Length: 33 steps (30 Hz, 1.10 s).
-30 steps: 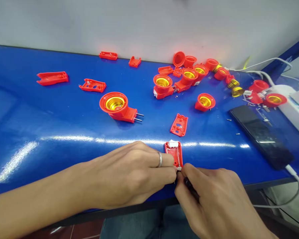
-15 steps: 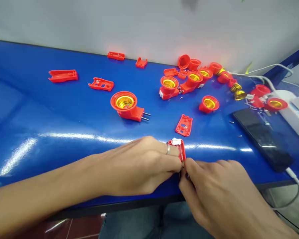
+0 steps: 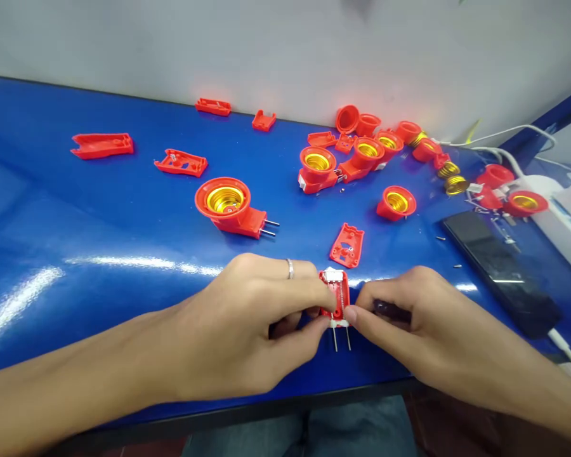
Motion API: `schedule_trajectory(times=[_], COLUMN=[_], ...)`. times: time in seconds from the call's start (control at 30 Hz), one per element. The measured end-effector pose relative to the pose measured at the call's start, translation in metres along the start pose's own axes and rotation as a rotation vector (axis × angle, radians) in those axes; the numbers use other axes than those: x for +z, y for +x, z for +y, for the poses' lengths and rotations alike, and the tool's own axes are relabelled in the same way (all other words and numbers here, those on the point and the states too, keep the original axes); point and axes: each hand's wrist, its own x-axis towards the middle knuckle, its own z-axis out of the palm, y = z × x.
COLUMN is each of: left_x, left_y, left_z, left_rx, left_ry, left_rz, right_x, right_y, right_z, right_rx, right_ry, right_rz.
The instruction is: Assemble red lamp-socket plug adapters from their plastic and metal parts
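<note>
Near the table's front edge lies an open red plug housing (image 3: 335, 310), with a white switch (image 3: 334, 275) at its far end. A thin spring-like strip runs along its right side, and two metal prongs (image 3: 342, 337) point toward me. My left hand (image 3: 271, 317), wearing a ring, pinches the housing from the left, a fingertip reaching inside. My right hand (image 3: 409, 324) rests its thumb on the right near corner, by the prong base. Its curled fingers hold a dark tool handle (image 3: 391, 311), mostly hidden. Just beyond lies a loose red cover (image 3: 347, 245).
An assembled red lamp socket with prongs (image 3: 238, 216) sits left of centre. Red half shells (image 3: 102, 145) lie further left. Several sockets (image 3: 318, 166) and brass screw shells (image 3: 455, 185) cluster at the back right. A black phone (image 3: 499, 273) with a white cable lies right.
My hands have moved apart, uncovering the housing and its two prongs. My right hand has shifted right and opened its grip somewhat, showing the dark handle. The view has shifted slightly.
</note>
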Motion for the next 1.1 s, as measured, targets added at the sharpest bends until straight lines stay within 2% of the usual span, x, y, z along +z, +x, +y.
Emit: schedule_trajectory(times=[0.13,0.2,0.53,0.73,0.87,0.97,1.03,1.1], left_x=[0.003,0.004,0.004,0.007,0.009,0.008,0.004,-0.001], left_y=[-0.002,-0.002,-0.002,-0.006,-0.010,-0.010,-0.007,-0.001], left_z=[-0.001,-0.002,-0.005,-0.004,-0.005,-0.004,-0.003,0.000], left_rx=[0.062,0.102,0.189,0.184,0.203,0.206,0.104,-0.075], left_ry=[0.091,0.113,0.135,0.202,0.303,0.294,0.147,-0.075], left_rz=[-0.019,-0.035,-0.101,-0.097,-0.116,-0.051,0.021,0.060], right_x=[-0.007,-0.008,-0.001,-0.002,-0.010,-0.014,-0.012,-0.007], right_y=[0.003,0.003,0.007,0.008,0.004,-0.005,-0.011,-0.013], right_z=[-0.003,-0.004,-0.009,-0.011,-0.004,0.004,0.010,0.014], right_rx=[0.029,0.038,0.168,0.192,0.082,-0.069,-0.213,-0.372], right_ry=[0.014,0.027,0.155,0.173,0.206,0.179,0.079,-0.037], right_rz=[-0.134,-0.152,-0.146,-0.148,-0.145,0.010,0.142,0.255])
